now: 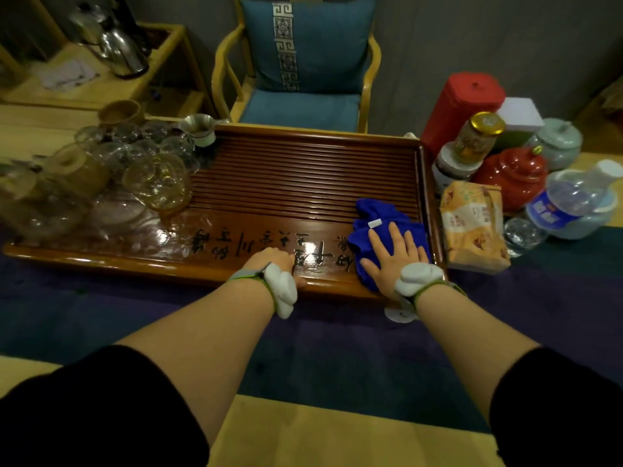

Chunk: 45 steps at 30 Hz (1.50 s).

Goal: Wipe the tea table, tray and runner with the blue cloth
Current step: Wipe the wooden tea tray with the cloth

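The blue cloth (387, 230) lies bunched at the near right corner of the wooden tray (303, 170). The right hand (392, 257) presses flat on it, fingers spread. The left hand (274, 264) grips the tray's near edge. Glass cups (135, 170) crowd the tray's left end.

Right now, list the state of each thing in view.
Cloth: bunched on the tray, under the right hand.
Right hand: flat, pressing the cloth.
Left hand: gripping the tray's near rim.
Tray: glossy, glassware crowding its left end.
Bottle: capped, tilted.
Jar: lidded.
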Each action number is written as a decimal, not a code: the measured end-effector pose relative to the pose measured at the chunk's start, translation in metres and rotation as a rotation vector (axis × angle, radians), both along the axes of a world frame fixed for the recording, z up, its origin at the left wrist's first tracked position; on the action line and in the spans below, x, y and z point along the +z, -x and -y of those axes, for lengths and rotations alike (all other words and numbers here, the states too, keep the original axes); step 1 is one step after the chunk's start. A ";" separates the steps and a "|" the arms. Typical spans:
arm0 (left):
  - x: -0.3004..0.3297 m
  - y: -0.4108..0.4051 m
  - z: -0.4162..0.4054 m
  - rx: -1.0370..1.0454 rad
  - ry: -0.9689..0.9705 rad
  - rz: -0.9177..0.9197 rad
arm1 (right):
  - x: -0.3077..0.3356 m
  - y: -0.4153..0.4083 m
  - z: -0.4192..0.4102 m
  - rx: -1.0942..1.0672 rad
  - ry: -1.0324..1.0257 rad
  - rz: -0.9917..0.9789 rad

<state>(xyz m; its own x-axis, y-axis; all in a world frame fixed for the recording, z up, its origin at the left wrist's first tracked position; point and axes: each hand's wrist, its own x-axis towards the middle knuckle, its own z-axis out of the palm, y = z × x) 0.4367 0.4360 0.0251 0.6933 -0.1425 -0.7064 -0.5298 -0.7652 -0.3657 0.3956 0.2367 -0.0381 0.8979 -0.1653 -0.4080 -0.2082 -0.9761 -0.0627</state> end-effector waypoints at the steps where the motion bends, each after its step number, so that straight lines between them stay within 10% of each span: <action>1: 0.000 0.000 -0.001 0.005 0.009 -0.003 | 0.002 -0.011 0.005 -0.017 -0.002 -0.016; 29: -0.001 -0.073 -0.004 0.181 0.533 0.107 | 0.004 -0.060 -0.021 -0.044 -0.044 0.006; 45: -0.047 -0.139 0.014 0.245 0.357 -0.054 | -0.010 -0.081 0.007 -0.238 -0.009 0.116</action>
